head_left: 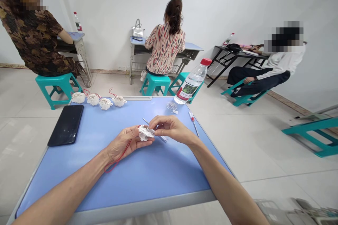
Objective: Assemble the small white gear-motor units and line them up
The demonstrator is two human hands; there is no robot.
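Observation:
Above the middle of the blue desk (158, 175), my left hand (123, 145) holds a small white part (144, 133) with a red cord (116, 164) hanging from it. The fingers of my right hand (167, 128) pinch at the part's right side; any small piece between them is too hidden to make out. Behind and below the hands lies a screwdriver (163, 138), its shaft partly covered by my right hand. Several similar white parts (105, 103) with red cords sit along the desk's far left edge.
A black phone (66, 125) lies at the left. At the far right stand a water bottle (190, 83) and a small clear dish (171, 106), with a red-and-white screwdriver (194, 124) nearby. Three people sit on teal stools beyond the desk.

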